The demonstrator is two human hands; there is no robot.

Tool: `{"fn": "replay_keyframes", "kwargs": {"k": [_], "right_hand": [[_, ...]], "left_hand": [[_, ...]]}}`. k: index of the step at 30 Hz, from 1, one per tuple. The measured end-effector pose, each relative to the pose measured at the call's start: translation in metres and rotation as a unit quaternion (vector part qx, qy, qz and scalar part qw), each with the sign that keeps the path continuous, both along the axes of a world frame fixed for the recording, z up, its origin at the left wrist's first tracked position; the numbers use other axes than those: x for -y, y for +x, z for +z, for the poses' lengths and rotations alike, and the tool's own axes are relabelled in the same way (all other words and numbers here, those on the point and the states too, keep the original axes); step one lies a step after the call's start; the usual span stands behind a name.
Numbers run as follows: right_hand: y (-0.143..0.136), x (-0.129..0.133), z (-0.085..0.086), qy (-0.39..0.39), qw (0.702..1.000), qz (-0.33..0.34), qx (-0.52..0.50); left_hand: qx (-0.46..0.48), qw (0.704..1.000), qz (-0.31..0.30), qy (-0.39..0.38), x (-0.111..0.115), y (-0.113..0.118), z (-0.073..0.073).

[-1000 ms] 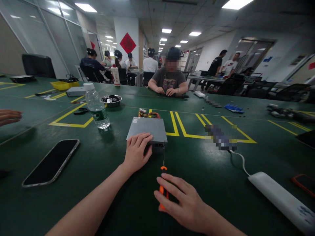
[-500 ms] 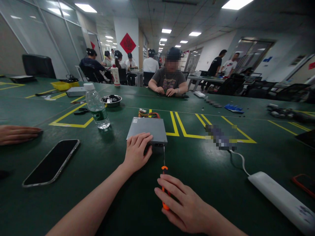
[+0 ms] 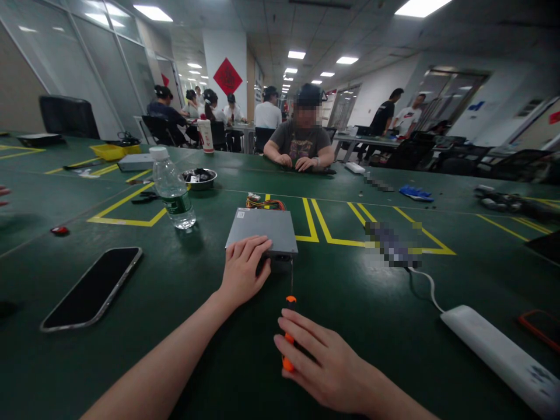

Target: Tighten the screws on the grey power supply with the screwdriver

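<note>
A grey metal computer power supply [image 3: 265, 223] lies flat on the green table, its bundle of coloured cables [image 3: 266, 203] at the far side. My left hand [image 3: 245, 268] grips its near left corner, fingers on the top face and thumb against the near side. In my right hand [image 3: 321, 356] is a screwdriver [image 3: 287, 344] with an orange and black handle, fingers closed around it. Its thin shaft points away from me to the near right edge of the power supply. Whether the tip sits in a screw is too small to tell.
A water bottle [image 3: 174, 189] stands left of the power supply, beyond a phone [image 3: 93, 289]. Behind it is a metal bowl [image 3: 200, 179] of small parts. At right lies a white power strip [image 3: 499, 356] with a cable. Another person [image 3: 301, 137] sits opposite.
The screwdriver's handle end has shifted slightly left in my right fingers. Another person's hand at the left edge has drawn back, leaving a small red object in view. My left hand stays put.
</note>
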State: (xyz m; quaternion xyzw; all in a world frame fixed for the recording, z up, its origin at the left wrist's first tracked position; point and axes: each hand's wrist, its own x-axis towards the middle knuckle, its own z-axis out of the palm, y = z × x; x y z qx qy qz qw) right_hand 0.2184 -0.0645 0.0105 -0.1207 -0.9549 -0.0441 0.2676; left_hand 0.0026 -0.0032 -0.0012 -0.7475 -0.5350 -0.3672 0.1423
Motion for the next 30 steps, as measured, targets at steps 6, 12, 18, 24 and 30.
{"fn": "replay_keyframes", "kwargs": {"k": [6, 12, 18, 24, 30], "right_hand": [[0.001, -0.001, -0.004, 0.029, 0.998, -0.007, -0.049], [0.002, 0.001, 0.002, 0.027, 0.999, -0.014, -0.011], [0.0, -0.002, -0.007, 0.066, 0.997, -0.011, -0.049], [0.001, 0.0, 0.001, 0.053, 0.998, -0.02, -0.007], [0.0, 0.0, 0.002, 0.11, 0.993, -0.029, -0.041]], "left_hand": [[0.001, 1.0, -0.003, -0.003, 0.001, 0.0, 0.0], [0.004, 1.0, -0.003, -0.005, 0.001, 0.0, 0.001], [0.0, 1.0, -0.004, -0.009, 0.001, 0.0, 0.001], [0.002, 1.0, -0.002, -0.005, 0.0, 0.0, -0.001], [-0.002, 1.0, -0.002, 0.001, 0.0, 0.0, 0.001]]}}
